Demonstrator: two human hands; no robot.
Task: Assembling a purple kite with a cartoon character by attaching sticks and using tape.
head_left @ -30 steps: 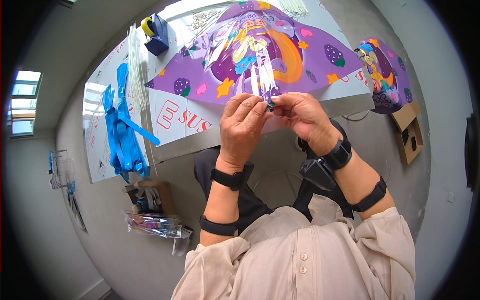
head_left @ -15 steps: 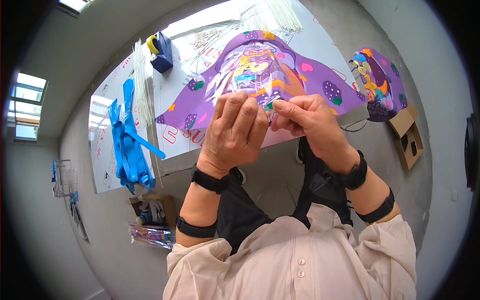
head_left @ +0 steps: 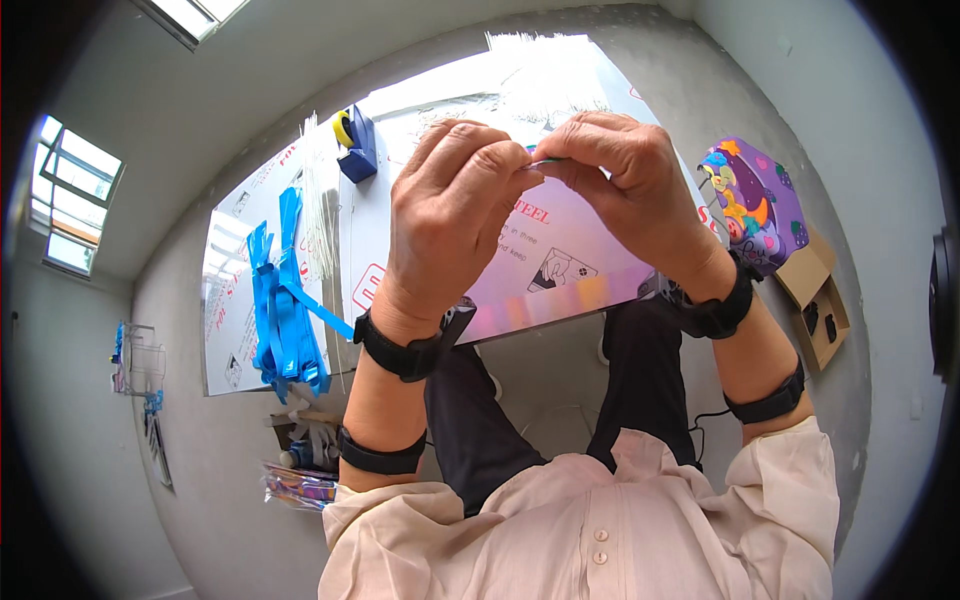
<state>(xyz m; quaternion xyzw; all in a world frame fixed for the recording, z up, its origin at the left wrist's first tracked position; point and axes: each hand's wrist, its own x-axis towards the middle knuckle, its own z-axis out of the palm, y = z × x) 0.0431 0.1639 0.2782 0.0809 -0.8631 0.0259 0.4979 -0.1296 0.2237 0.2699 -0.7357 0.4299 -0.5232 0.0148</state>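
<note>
Both of my hands are raised over the near part of the table (head_left: 440, 325), fingertips close together. My left hand (head_left: 445, 215) is closed in a pinch, and my right hand (head_left: 640, 190) pinches just beside it. Between them shows a thin strip of the purple printed sheet (head_left: 546, 161), seen nearly edge-on. Most of that sheet is hidden behind my hands. Its colours reflect on the shiny tabletop below.
Blue ribbons (head_left: 280, 330) lie on the table's left, beside thin white rods (head_left: 322, 220) and a blue tape dispenser (head_left: 358, 155). Another purple printed piece (head_left: 785, 215) is at the right edge, above an open cardboard box (head_left: 822, 345). Plastic-wrapped packages (head_left: 300, 486) sit low at left.
Both hands have risen away from me with the purple sheet. It was spread out with its printed face showing; now it is turned nearly edge-on.
</note>
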